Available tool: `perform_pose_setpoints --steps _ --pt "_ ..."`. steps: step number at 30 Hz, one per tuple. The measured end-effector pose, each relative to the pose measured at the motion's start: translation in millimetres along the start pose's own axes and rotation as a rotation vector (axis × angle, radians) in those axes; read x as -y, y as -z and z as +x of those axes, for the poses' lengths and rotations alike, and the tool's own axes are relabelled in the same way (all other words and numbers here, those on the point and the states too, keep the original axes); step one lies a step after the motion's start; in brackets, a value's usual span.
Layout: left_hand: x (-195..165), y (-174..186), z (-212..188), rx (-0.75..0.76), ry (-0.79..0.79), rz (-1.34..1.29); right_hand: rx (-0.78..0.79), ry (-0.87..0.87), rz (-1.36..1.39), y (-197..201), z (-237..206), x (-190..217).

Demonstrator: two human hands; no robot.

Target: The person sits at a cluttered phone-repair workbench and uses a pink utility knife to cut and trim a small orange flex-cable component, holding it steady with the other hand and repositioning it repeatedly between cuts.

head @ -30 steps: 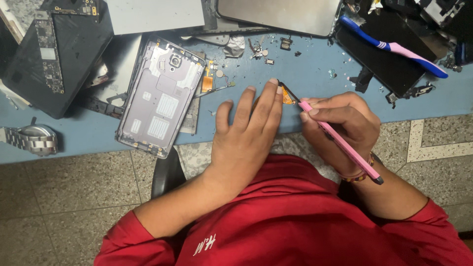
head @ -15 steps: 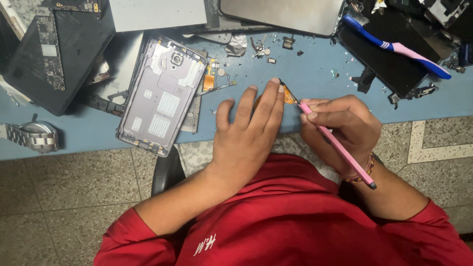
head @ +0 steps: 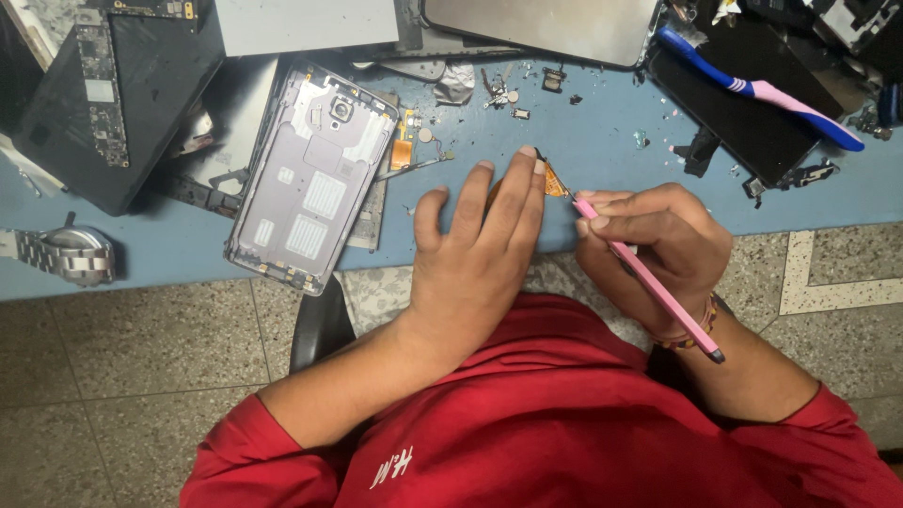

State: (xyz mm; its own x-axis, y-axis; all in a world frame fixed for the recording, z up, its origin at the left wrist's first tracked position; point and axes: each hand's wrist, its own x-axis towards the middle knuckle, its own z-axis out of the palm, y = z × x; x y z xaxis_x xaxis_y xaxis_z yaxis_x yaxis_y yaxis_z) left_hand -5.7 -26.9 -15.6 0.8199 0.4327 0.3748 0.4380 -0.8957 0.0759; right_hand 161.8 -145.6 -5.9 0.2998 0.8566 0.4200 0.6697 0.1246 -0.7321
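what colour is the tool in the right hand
Pink, with a dark tip at its rear end; the tool shows clearly in the head view.

Orange part (head: 555, 181) mostly under left hand (head: 480, 254)

One head-worn camera looks steeply down, close over the blue table (head: 583, 160) edge and tiled floor (head: 122, 357)

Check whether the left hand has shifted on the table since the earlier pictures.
No. The left hand lies flat as before, fingertips on the small orange part, at the same spot right of the phone back cover.
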Motion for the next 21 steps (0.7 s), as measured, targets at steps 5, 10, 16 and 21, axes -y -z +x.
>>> perform_pose_setpoints --steps 5,10,16,21 --pt "-1.4 0.0 -0.3 -0.003 0.013 0.009 0.008 -0.001 -0.025 1.3 0.6 3.0" --pt "-3.4 -1.5 0.1 -0.009 0.031 -0.004 0.002 -0.007 -0.072 1.8 0.6 7.3" --pt "-2.7 -1.3 0.3 -0.014 0.030 -0.002 0.017 -0.013 -0.081 4.6 0.2 11.6" --pt "-3.2 -0.3 0.1 -0.012 0.031 -0.001 0.021 -0.001 -0.103 5.9 -1.1 12.8"
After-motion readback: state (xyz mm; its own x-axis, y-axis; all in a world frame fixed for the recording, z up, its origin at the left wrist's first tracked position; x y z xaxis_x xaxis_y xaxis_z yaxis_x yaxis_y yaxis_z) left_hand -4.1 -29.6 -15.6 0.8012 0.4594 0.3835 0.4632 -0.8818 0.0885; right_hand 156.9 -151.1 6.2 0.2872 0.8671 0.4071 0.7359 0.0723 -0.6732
